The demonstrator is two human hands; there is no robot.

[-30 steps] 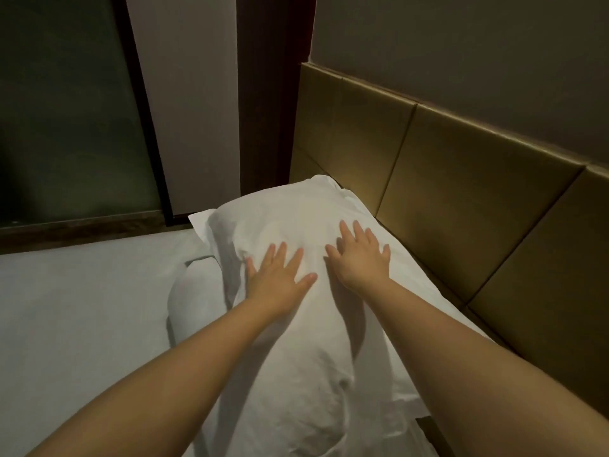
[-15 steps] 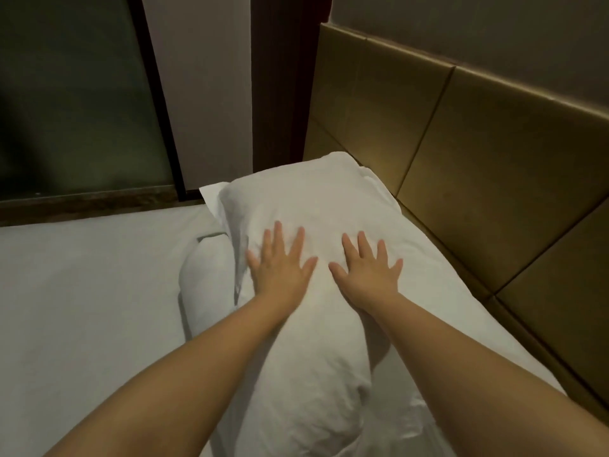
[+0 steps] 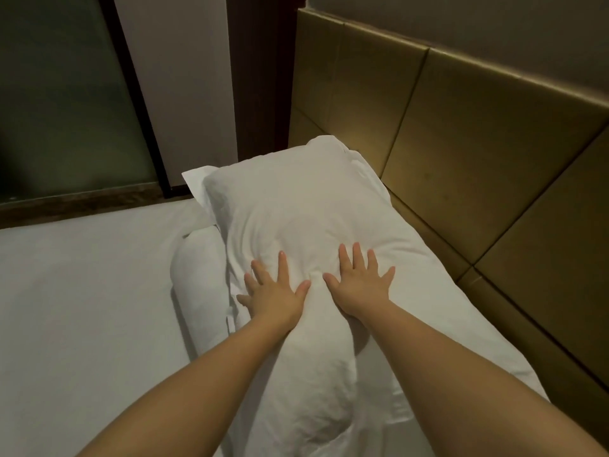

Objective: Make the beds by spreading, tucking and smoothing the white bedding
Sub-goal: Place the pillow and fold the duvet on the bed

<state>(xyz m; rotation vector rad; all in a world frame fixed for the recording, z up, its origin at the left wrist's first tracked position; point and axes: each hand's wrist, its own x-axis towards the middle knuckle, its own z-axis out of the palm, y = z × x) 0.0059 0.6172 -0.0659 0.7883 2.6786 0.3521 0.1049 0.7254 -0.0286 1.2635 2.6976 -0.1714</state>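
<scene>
A white pillow (image 3: 296, 206) lies lengthwise along the padded headboard, on top of the white bed sheet (image 3: 82, 308). My left hand (image 3: 275, 291) presses flat on the pillow's middle with fingers spread. My right hand (image 3: 361, 282) presses flat beside it, a little nearer the headboard, fingers also straight. The cloth puckers slightly between the two thumbs. A second white roll of bedding (image 3: 197, 282) pokes out from under the pillow's left edge.
A tan padded headboard (image 3: 461, 143) runs along the right. A dark wooden post (image 3: 260, 77) stands in the corner beyond the pillow. A dark glass panel (image 3: 59, 94) with a wooden sill (image 3: 82, 202) borders the bed's far side.
Both hands have slid back along the pillow toward me, staying flat on it. The view has tilted so more of the pillow's far end shows.
</scene>
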